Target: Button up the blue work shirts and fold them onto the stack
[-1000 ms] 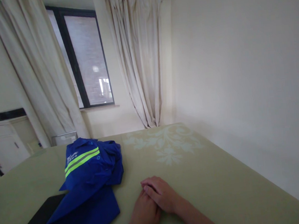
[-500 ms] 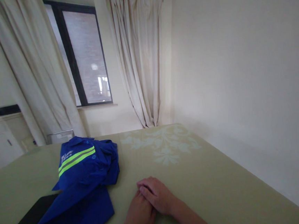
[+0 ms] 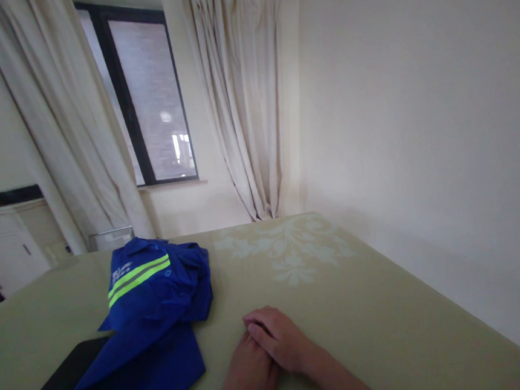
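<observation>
My right hand [image 3: 279,338] lies over my left hand [image 3: 251,362], its fingers and thumb closed round the fingers of the left. The left hand's fingers are mostly hidden beneath it. Both rest on the olive-green table cover [image 3: 366,319]. To their left is a crumpled blue work jacket [image 3: 153,295] with a yellow-green and grey reflective band, one blue part stretching toward me. Neither hand touches it. A flat black object [image 3: 53,386] lies partly under the jacket; I cannot make out its kind.
A pale leaf pattern [image 3: 292,250] marks the far part of the cover. Beyond stand a window [image 3: 154,101] and cream curtains [image 3: 245,99]. A plain wall [image 3: 417,114] runs along the right edge. A white cabinet [image 3: 4,241] is at the far left.
The view has turned slightly left, so everything sits a little further right. My hands stay clasped, and the jacket has not moved on the table.
</observation>
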The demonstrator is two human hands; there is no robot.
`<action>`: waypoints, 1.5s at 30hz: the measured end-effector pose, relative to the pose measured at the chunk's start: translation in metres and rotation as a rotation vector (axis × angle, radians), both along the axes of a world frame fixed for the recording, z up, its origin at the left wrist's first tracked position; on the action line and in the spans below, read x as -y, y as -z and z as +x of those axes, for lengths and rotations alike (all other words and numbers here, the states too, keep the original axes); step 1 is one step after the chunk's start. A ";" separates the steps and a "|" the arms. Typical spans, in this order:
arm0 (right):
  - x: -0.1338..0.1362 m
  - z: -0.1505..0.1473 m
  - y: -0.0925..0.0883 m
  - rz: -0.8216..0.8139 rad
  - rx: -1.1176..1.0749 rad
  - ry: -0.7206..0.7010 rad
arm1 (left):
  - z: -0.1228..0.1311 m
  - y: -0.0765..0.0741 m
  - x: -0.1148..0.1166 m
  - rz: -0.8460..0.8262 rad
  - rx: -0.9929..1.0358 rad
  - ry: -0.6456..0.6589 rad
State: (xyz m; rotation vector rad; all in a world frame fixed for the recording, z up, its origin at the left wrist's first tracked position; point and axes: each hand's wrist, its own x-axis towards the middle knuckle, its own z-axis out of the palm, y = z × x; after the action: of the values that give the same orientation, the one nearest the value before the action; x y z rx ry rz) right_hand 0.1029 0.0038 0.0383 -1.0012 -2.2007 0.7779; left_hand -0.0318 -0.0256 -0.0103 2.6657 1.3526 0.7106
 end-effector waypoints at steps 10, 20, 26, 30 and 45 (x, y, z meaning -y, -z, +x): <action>0.001 0.001 0.001 -0.007 -0.002 0.008 | 0.001 0.001 0.000 0.003 0.025 -0.018; 0.002 0.001 0.000 -0.010 -0.010 0.010 | 0.003 0.003 0.000 0.017 0.033 -0.003; 0.001 0.001 0.000 0.002 -0.012 0.012 | 0.001 0.004 -0.003 0.090 -0.003 -0.007; 0.002 0.001 -0.002 0.009 -0.006 0.003 | -0.001 0.002 -0.003 0.105 -0.011 0.027; -0.001 0.000 0.003 0.001 -0.009 0.013 | 0.001 -0.003 0.002 0.000 0.030 -0.020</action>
State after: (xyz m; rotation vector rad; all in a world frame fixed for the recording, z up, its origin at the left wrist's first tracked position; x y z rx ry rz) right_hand 0.1025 0.0049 0.0353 -1.0086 -2.1851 0.7742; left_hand -0.0305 -0.0278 -0.0069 2.6346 1.3740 0.7493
